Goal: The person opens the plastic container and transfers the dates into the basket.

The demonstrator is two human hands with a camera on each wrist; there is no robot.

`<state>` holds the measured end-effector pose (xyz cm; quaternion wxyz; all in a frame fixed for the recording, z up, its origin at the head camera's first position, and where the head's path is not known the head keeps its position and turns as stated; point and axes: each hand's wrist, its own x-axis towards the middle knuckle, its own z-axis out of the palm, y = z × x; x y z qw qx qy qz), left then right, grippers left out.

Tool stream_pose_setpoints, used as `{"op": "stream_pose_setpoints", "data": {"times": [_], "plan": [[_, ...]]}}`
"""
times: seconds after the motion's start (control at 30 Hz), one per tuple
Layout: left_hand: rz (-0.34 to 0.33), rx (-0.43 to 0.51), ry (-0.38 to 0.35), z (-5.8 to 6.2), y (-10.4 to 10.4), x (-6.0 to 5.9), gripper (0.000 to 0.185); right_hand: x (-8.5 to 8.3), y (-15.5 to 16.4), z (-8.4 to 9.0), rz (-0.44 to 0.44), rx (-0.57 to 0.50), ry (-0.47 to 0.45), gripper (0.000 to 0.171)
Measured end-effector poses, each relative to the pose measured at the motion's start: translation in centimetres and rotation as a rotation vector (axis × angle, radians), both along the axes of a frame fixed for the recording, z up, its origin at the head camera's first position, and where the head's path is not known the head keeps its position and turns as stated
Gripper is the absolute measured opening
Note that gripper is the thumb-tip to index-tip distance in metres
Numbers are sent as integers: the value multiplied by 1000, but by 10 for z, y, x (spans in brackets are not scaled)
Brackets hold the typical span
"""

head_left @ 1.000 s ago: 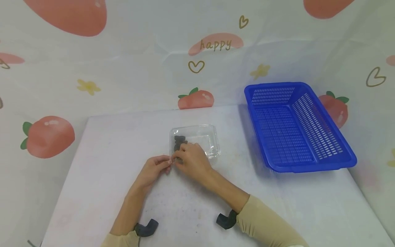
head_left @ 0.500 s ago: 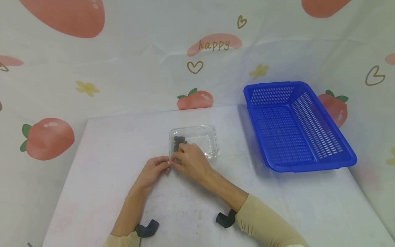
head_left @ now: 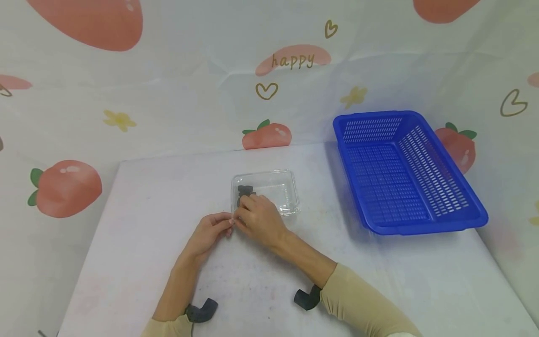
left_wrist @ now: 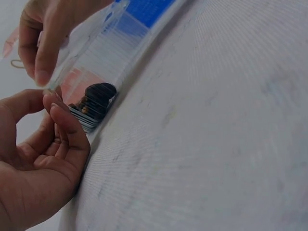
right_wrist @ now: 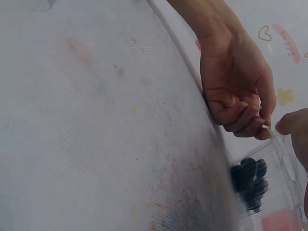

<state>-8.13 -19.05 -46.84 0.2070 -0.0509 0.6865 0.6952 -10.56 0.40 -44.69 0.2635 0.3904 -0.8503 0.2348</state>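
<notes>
A clear plastic box (head_left: 275, 191) stands on the table in front of me, with several dark lumps (head_left: 245, 188) in its left side. In the left wrist view the dark lumps (left_wrist: 100, 95) show some brown bits through the clear wall. My left hand (head_left: 208, 234) pinches the box's near left corner between thumb and fingertips. My right hand (head_left: 262, 221) lies over the near side of the box, its thumb by that same corner, very close to the left fingertips. Whether the right fingers grip the rim is hidden in the head view.
A large blue slotted basket (head_left: 404, 230) stands to the right of the box. By each sleeve lies a black curved piece, one at the left (head_left: 203, 311) and one at the right (head_left: 306, 299). A printed cloth wall (head_left: 189, 103) rises behind the white table (head_left: 147, 201).
My right fingers have shifted slightly over the dark lumps, now drawn closer together. The left hand stays at the box corner, and the box keeps its place.
</notes>
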Motion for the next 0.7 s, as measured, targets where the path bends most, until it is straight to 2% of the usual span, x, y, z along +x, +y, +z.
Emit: {"op": "stream_pose_setpoints", "data": {"times": [0.33, 0.7], "plan": [[0, -16, 2, -1, -1, 0, 32, -4, 3, 9, -29, -87, 75, 4], [21, -20, -3, -2, 0, -1, 32, -7, 8, 9, -34, -117, 155, 17]]}}
